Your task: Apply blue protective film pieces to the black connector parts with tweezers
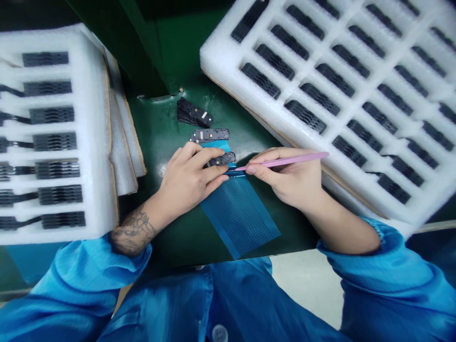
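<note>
My left hand (192,173) is closed at the folded edge of a blue sheet (245,218) dotted with rows of small dark marks. Under its fingers lies a small black plastic part (228,158), partly hidden. My right hand (290,178) pinches slim pink tweezers (292,160), whose tip touches the sheet's fold beside my left fingertips. Just beyond my left hand, another black part (213,135) rests across the far end of the sheet. Farther back is a fanned stack of similar black parts (194,113).
A white foam tray (221,52) with rows of black parts in slots stands at the right, stacked on others. More foam trays (90,142) holding black parts are piled at the left. The green tabletop (171,237) ends just before my body. A green upright (131,47) rises behind.
</note>
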Demonstrator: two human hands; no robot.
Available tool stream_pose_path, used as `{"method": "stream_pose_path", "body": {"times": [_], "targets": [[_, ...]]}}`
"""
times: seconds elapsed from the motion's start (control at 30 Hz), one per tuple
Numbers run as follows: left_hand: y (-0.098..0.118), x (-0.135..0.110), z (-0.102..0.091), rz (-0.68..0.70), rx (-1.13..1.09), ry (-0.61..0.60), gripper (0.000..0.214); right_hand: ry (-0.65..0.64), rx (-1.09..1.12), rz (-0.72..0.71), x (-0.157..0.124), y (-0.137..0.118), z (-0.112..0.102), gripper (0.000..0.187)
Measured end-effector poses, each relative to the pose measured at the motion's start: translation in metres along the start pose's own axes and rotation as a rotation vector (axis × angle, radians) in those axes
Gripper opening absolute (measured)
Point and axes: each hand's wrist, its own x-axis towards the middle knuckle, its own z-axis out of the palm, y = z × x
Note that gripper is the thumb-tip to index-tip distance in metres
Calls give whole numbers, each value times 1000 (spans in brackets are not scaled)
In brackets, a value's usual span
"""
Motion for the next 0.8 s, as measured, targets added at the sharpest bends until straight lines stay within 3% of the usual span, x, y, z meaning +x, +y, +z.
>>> {"method": "stream_pose_path", "body": {"times": [0.23,0.8], "targets": [[1,-1,-3,28,-14,-34,23,182,-38,69,0,1,9,14],[2,-1,-2,28,9,-20,17,176,-50,77,1,3,11,14]]}}
